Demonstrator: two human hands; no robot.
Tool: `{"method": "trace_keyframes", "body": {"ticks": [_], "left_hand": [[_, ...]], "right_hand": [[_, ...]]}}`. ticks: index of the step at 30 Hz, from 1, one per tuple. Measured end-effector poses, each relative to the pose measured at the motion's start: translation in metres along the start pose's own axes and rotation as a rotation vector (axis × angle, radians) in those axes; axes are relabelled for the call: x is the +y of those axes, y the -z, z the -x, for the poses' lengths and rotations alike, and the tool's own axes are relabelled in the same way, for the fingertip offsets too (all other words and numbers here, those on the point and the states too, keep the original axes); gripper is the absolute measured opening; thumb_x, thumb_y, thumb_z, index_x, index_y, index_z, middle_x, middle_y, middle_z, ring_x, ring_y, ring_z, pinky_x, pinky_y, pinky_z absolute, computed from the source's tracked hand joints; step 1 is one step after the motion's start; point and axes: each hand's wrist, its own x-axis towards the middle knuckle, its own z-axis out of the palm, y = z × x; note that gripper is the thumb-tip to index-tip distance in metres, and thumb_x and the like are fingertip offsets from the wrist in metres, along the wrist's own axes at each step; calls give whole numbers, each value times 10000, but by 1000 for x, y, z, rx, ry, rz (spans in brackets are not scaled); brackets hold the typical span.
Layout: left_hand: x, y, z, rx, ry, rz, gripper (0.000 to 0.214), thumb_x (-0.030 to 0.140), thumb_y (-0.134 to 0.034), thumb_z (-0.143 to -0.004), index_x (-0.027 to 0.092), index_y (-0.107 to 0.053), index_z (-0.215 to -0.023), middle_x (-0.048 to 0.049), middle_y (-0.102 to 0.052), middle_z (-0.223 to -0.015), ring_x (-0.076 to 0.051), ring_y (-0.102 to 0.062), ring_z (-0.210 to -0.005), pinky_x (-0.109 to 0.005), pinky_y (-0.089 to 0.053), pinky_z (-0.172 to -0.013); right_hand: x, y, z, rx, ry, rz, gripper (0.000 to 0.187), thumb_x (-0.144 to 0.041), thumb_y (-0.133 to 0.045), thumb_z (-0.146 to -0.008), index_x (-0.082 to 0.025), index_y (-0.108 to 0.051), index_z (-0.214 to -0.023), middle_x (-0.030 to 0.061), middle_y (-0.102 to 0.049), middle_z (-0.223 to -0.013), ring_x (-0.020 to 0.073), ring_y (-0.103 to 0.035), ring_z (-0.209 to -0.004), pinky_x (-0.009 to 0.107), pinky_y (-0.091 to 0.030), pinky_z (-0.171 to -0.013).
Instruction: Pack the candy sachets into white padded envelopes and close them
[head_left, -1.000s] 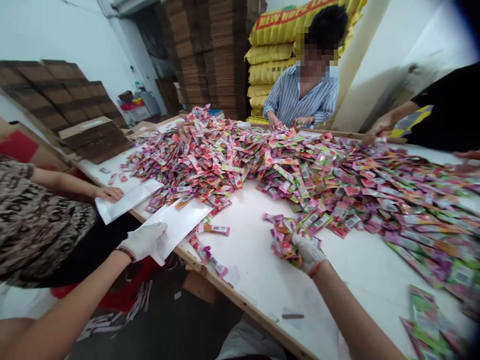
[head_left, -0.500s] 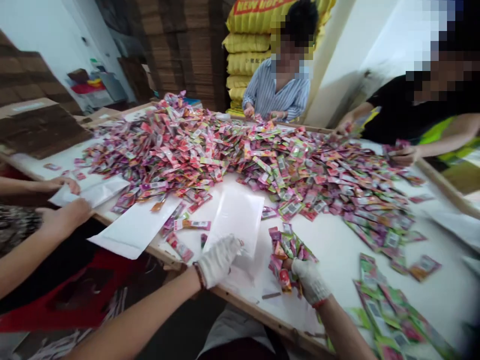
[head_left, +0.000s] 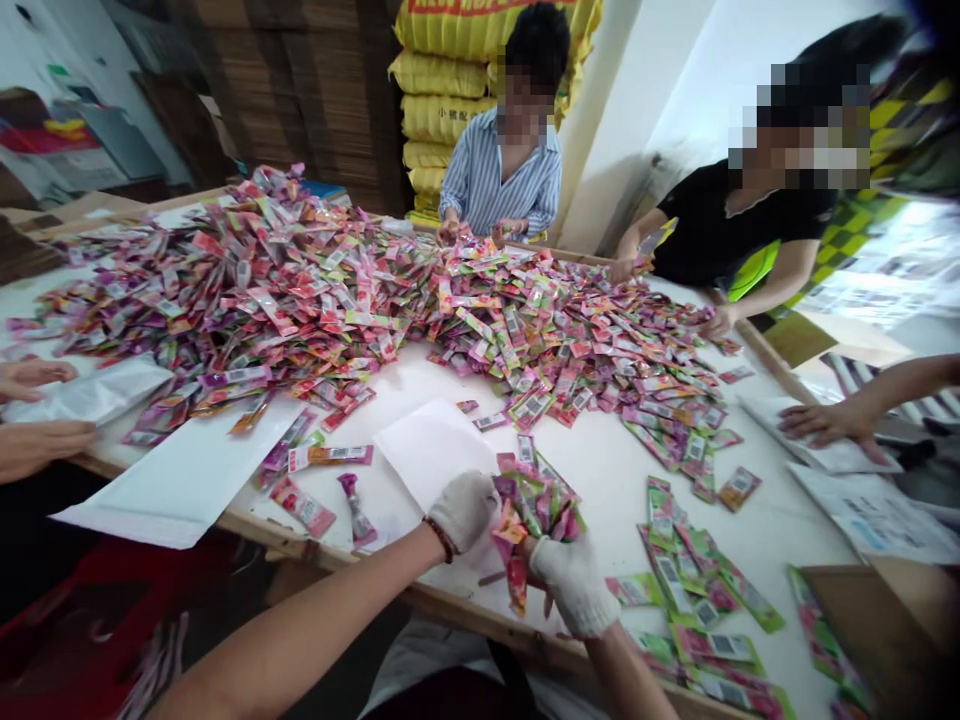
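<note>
In the head view my left hand (head_left: 465, 512), in a white knit glove, is closed at the near edge of a white mailer envelope (head_left: 431, 450) that lies on the table. The exact grip of its fingers is partly hidden. Just to the right, my right hand (head_left: 574, 580), also gloved, clutches a bunch of small colourful snack packets (head_left: 536, 500) in pink, green and orange. The bunch is beside my left hand, at the envelope's near right corner. A few loose packets (head_left: 330, 456) lie left of the envelope.
A big heap of snack packets (head_left: 300, 280) covers the table's far half. Another white envelope (head_left: 195, 470) overhangs the front edge at left. Green packets (head_left: 705, 600) lie at right. Co-workers' hands (head_left: 832, 425) are at both sides; two people stand across the table.
My left hand and the envelope's near end have come closer to the bunch in my right hand. The envelope has turned to slant left. The view has swung right.
</note>
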Motion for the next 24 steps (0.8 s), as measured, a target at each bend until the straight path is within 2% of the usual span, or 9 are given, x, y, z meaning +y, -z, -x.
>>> {"method": "trace_keyframes", "body": {"ticks": [2, 5, 7, 8, 11, 14, 17, 21, 24], "left_hand": [[-2, -9, -6, 7, 6, 261, 214, 197, -523, -830, 150, -730, -854, -96, -720, -833, -207, -647, -805, -299, -487, -763], [-12, -19, -11, 27, 84, 795, 267, 323, -538, -822, 131, -724, -828, -62, -712, -753, -183, -629, -727, -281, -488, -692], [-18, -20, -11, 17, 137, 1002, 340, 416, -560, -808, 113, -713, -830, -49, -690, -712, -162, -599, -654, -265, -471, -629], [-19, -19, -9, 18, 141, 1032, 353, 433, -566, -802, 111, -710, -823, -41, -678, -696, -152, -583, -632, -255, -458, -608], [-16, -10, 0, 98, 76, 895, 298, 368, -524, -828, 132, -705, -802, -22, -662, -695, -141, -572, -660, -234, -433, -620], [-3, 1, 12, 230, 6, 595, 240, 274, -479, -843, 162, -679, -770, -21, -660, -717, -138, -564, -691, -233, -404, -650], [11, 9, 19, 332, 7, 334, 188, 224, -488, -824, 177, -630, -711, -20, -642, -695, -127, -520, -647, -248, -351, -628], [22, 11, 17, 318, 123, 364, 250, 215, -463, -837, 180, -532, -599, 19, -541, -549, -106, -459, -549, -249, -285, -556], [24, 7, 14, 316, 161, 356, 252, 266, -455, -878, 185, -561, -664, 13, -587, -614, -119, -514, -605, -243, -309, -575]], "right_hand": [[8, 3, -5, 76, 179, 260, 523, -162, -650, -582, -226, -569, -1095, 55, -687, -1001, 242, -632, -904, 368, -526, -815], [21, 8, -9, 173, 453, 859, 562, -172, -582, -611, -194, -540, -1171, 106, -659, -1024, 283, -597, -960, 432, -475, -881], [24, 8, -8, 132, 577, 1146, 492, -175, -564, -638, -159, -571, -1129, 140, -652, -1034, 301, -585, -956, 444, -439, -888], [22, 7, -7, 87, 617, 1240, 454, -184, -564, -652, -149, -585, -1104, 149, -652, -1042, 301, -582, -947, 438, -427, -883], [7, 2, -10, -38, 615, 1389, 394, -229, -597, -643, -158, -610, -1031, 130, -651, -1041, 289, -572, -931, 402, -411, -854], [-11, -2, -21, -116, 519, 1463, 374, -278, -635, -625, -190, -614, -988, 93, -649, -1016, 277, -580, -907, 371, -416, -797], [-23, -10, -31, -138, 411, 1512, 395, -349, -663, -653, -209, -609, -1018, 84, -653, -1019, 267, -612, -864, 351, -421, -733], [-32, -32, -30, -113, 309, 1630, 399, -336, -642, -712, -169, -610, -1074, 144, -654, -1006, 305, -638, -856, 378, -436, -699], [-38, -43, -27, -154, 256, 1711, 355, -284, -587, -757, -120, -626, -1069, 197, -652, -967, 335, -645, -850, 403, -444, -681]]}}
